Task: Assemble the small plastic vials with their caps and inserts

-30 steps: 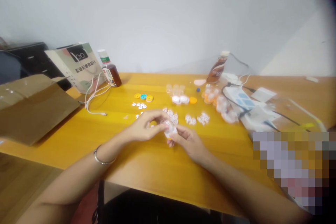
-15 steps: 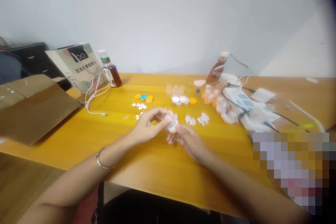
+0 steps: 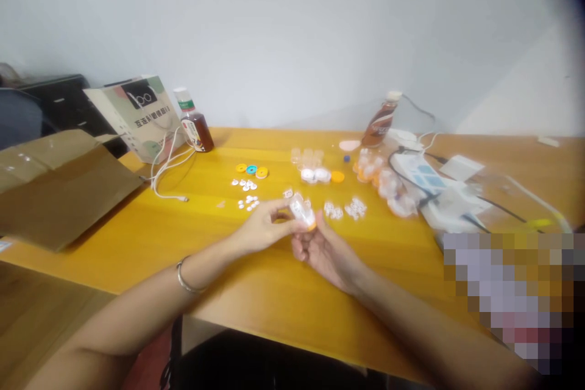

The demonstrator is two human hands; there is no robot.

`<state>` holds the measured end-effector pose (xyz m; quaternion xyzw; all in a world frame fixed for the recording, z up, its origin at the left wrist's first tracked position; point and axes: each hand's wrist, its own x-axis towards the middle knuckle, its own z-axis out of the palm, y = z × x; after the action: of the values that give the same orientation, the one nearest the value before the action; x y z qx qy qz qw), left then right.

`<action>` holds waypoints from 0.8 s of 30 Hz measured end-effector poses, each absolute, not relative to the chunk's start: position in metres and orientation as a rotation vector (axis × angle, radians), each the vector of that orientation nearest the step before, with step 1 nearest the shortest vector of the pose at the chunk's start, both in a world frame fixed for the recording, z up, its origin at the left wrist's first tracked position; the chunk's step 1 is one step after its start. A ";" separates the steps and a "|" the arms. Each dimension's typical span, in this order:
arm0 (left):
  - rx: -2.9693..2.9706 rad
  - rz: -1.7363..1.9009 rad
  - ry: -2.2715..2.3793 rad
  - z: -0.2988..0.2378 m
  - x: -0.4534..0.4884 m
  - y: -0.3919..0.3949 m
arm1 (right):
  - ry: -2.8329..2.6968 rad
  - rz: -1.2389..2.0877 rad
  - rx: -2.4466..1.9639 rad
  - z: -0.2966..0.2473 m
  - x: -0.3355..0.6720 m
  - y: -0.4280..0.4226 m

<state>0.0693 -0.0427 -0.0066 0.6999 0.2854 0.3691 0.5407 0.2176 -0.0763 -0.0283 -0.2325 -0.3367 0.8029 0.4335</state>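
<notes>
Both my hands meet above the middle of the yellow table (image 3: 256,292). A small clear plastic container with an orange base (image 3: 303,213) is pinched between them. My left hand (image 3: 264,226) grips it from the left with thumb and fingertips; a silver bangle sits on that wrist. My right hand (image 3: 323,251) holds it from below and the right, fingers curled. Just beyond the hands lie small white round pieces (image 3: 248,202) and further white pieces (image 3: 345,209).
Coloured rings (image 3: 251,169), clear cups (image 3: 314,174) and orange-capped containers (image 3: 386,186) lie farther back. Two brown bottles (image 3: 195,128) (image 3: 380,120), a paper bag (image 3: 137,116), a white cable (image 3: 165,178), a power strip (image 3: 420,173) and a cardboard box (image 3: 59,189) ring the table.
The container has tilted and turned in my fingers, its orange base now showing at the lower right. Both hands shifted slightly right and toward me.
</notes>
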 end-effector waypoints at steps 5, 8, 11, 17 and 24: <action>1.642 0.900 0.658 -0.002 0.068 -0.044 | -0.758 2.114 -0.522 -0.022 0.215 -0.081; 1.608 0.892 0.639 -0.004 0.069 -0.045 | -0.712 2.150 -0.465 -0.021 0.214 -0.082; 1.587 0.895 0.659 -0.010 0.071 -0.044 | -0.687 2.168 -0.452 -0.021 0.213 -0.082; 1.722 1.017 0.769 -0.025 0.081 -0.044 | -0.568 2.152 -0.503 -0.024 0.211 -0.080; 1.968 1.136 0.822 -0.021 0.087 -0.049 | -0.498 2.155 -0.565 -0.024 0.208 -0.079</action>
<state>0.0867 -0.0491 -0.0206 0.7616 0.3180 0.4394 0.3546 0.2079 -0.0790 -0.0238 -0.2250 -0.1984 0.8582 0.4165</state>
